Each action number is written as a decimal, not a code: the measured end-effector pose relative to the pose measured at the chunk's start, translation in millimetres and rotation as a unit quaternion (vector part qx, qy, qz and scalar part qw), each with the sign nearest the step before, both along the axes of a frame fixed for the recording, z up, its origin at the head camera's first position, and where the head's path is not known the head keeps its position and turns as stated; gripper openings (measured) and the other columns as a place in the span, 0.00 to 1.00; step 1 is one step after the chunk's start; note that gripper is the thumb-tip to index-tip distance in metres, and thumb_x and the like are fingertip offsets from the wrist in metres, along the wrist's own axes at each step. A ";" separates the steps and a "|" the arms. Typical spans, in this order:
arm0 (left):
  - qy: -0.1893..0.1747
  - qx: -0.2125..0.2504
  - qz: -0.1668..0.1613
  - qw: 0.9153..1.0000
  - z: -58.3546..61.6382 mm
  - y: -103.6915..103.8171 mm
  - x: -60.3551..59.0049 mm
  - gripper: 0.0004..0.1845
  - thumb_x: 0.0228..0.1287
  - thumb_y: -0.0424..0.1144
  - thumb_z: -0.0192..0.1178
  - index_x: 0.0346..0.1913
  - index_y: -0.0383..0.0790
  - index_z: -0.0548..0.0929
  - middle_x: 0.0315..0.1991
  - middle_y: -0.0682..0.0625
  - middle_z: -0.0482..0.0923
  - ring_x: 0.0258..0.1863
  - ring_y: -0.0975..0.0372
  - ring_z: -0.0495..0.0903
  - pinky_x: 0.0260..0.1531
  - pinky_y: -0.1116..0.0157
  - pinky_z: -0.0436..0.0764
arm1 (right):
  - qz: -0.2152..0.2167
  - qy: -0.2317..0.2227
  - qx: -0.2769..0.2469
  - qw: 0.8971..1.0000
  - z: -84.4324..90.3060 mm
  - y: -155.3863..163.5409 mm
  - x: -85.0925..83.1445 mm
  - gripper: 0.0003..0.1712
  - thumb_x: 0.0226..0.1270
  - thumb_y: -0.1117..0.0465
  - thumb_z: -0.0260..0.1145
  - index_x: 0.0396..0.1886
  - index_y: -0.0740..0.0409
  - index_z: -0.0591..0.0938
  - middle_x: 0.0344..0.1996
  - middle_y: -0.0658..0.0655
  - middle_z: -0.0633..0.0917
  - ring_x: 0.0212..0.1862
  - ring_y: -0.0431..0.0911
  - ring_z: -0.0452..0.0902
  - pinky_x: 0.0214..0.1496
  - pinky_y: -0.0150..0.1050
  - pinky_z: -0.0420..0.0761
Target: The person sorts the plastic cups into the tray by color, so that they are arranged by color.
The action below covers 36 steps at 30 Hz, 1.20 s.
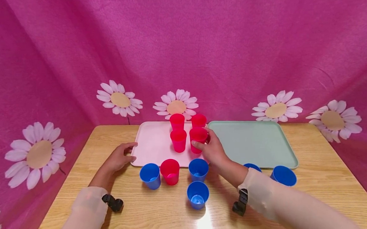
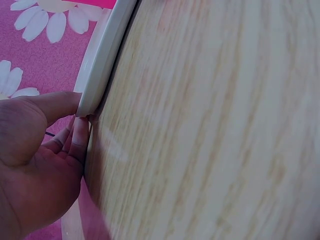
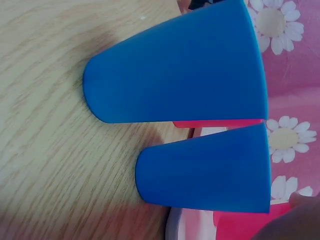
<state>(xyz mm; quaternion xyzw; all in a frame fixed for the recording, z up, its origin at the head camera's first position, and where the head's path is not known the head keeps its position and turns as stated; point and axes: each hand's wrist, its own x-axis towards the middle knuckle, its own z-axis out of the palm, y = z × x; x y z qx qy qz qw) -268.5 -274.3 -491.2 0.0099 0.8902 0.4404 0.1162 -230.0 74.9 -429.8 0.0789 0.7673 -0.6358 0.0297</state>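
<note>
My right hand (image 1: 215, 149) holds a red cup (image 1: 198, 137) upright at the right side of the pink tray (image 1: 152, 143), thumb on its near side and fingers around its right. Three more red cups stand on that tray, among them one just left of the held cup (image 1: 178, 141). With its thumb and fingertips, my left hand (image 1: 118, 157) touches the tray's left edge; the left wrist view shows the thumb against the tray rim (image 2: 97, 65). In the right wrist view, two blue cups, one larger in view (image 3: 180, 70), hide most of the right hand.
In front of the pink tray stand a blue cup (image 1: 150, 176), a red cup (image 1: 170, 172) and two blue cups, the nearer one (image 1: 197, 195) closest to me. A green tray (image 1: 250, 144) lies to the right. Two blue cups, one at the right (image 1: 284, 176), stand near my right forearm.
</note>
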 end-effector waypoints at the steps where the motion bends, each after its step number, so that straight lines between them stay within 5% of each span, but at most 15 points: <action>1: 0.001 -0.001 -0.001 1.000 0.5 0.0 0.2 0.34 0.69 0.23 0.63 0.76 0.36 0.68 0.70 0.32 0.65 0.67 0.41 0.67 0.66 0.48 0.76 | -0.004 -0.003 -0.002 1.000 -0.9 -0.3 -1.5 0.44 0.68 0.66 0.72 0.79 0.56 0.61 0.72 0.63 0.71 0.74 0.61 0.65 0.68 0.54 0.77; 36: -0.007 0.007 0.005 1.000 -0.9 -0.1 -0.7 0.34 0.69 0.23 0.63 0.76 0.37 0.69 0.71 0.33 0.64 0.67 0.41 0.67 0.65 0.49 0.77 | -0.047 -0.012 0.009 0.999 -29.0 -4.6 -29.2 0.46 0.65 0.67 0.74 0.78 0.56 0.62 0.71 0.62 0.72 0.72 0.60 0.68 0.68 0.53 0.77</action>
